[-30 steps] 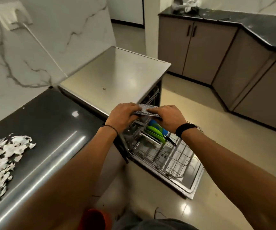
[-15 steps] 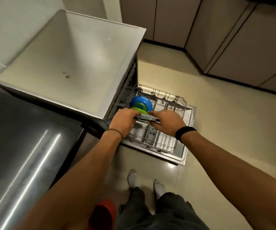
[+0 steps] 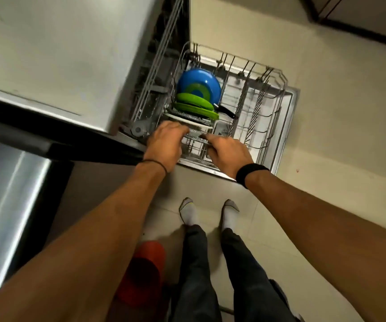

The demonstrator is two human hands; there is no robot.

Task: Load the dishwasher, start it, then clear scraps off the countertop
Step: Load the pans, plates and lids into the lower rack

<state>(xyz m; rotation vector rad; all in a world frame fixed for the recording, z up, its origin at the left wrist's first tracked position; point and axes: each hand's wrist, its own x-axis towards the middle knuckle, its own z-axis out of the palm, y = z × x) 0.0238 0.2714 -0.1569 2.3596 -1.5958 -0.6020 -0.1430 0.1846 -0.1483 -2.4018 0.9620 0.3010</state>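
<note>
The dishwasher [image 3: 71,66] stands open with its lower wire rack [image 3: 264,108] pulled out over the door. In the rack's left rows stand a blue pan [image 3: 199,83] with a black handle, green plates [image 3: 194,104] and a white speckled plate [image 3: 187,119]. I hold a grey speckled plate [image 3: 195,137] edge-on just in front of them, low in the rack. My left hand [image 3: 166,142] grips its left edge. My right hand [image 3: 228,151] grips its right edge.
A steel countertop [image 3: 6,187] runs along the left. A red bin [image 3: 145,270] sits on the floor by my feet [image 3: 210,212]. Brown cabinets [image 3: 361,12] line the far right. The rack's right half holds bare tines.
I have leaned over the dishwasher, and both hands have carried the grey plate down from counter height into the rack, in front of the white plate.
</note>
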